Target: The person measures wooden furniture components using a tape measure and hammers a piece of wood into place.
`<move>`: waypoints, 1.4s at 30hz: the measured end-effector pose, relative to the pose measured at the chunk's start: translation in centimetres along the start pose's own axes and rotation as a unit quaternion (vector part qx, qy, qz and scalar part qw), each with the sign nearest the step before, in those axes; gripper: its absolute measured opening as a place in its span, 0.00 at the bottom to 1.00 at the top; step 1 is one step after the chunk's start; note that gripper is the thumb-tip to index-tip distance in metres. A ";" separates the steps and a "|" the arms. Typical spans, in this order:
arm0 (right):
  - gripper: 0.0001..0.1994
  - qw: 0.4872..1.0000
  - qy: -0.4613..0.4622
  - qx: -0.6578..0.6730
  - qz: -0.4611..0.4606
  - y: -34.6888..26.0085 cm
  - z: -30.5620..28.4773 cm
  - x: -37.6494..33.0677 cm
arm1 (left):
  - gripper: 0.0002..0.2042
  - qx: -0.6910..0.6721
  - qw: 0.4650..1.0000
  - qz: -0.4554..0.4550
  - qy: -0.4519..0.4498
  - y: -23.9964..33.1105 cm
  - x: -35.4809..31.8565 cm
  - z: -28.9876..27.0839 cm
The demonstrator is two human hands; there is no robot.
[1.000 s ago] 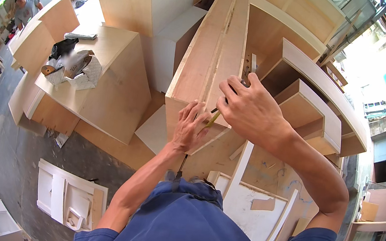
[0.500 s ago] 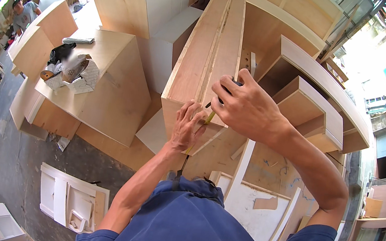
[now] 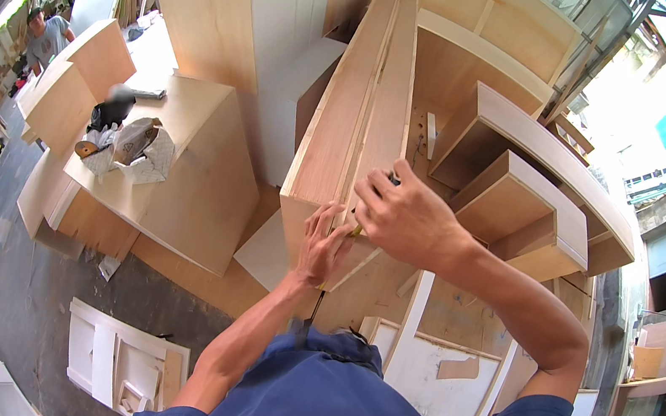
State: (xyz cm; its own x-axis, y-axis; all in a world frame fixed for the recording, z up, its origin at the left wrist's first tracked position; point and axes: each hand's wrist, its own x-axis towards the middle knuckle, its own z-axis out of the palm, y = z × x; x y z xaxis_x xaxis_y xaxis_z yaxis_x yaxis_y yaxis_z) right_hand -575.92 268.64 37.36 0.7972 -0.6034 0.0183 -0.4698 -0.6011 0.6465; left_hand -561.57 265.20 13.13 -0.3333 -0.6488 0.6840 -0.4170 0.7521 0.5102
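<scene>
Right hand pinches tape measure beside left hand, whose grip I can't tell, at near edge of box pointing away

You are operating in a woodworking workshop. Verify by these indicators: a long unpainted wooden assembly at upper center; a plywood cabinet at upper left; open wooden boxes right of center; wood offcuts on a framed panel, lower left.

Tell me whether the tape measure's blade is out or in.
Out: a short strip of yellow blade shows between the left hand and right hand.
</scene>
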 end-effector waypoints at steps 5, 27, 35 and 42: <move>0.09 0.999 -0.044 0.007 -0.001 -2.5 1.6 0.0 | 0.15 -0.015 0.999 -0.018 0.031 2.4 -1.1 -0.1; 0.11 0.982 -0.152 0.074 0.084 -11.4 9.4 -4.9 | 0.06 -0.333 0.898 -0.265 -0.111 2.7 -7.7 6.5; 0.11 0.970 -0.151 0.145 0.122 -5.3 1.2 -7.2 | 0.06 -0.376 0.873 -0.254 -0.181 4.4 -10.6 0.5; 0.12 0.932 -0.236 0.187 0.202 2.8 -3.6 -10.4 | 0.05 -0.220 0.933 -0.244 -0.150 3.0 -12.9 -5.0</move>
State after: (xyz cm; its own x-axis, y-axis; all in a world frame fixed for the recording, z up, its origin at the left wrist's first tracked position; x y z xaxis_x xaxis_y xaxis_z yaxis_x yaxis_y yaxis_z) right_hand -584.16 275.13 41.74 0.3121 -0.9307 -0.1908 -0.8653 -0.3614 0.3473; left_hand -554.28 276.42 8.50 -0.4426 -0.8802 0.1712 -0.2160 0.2900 0.9323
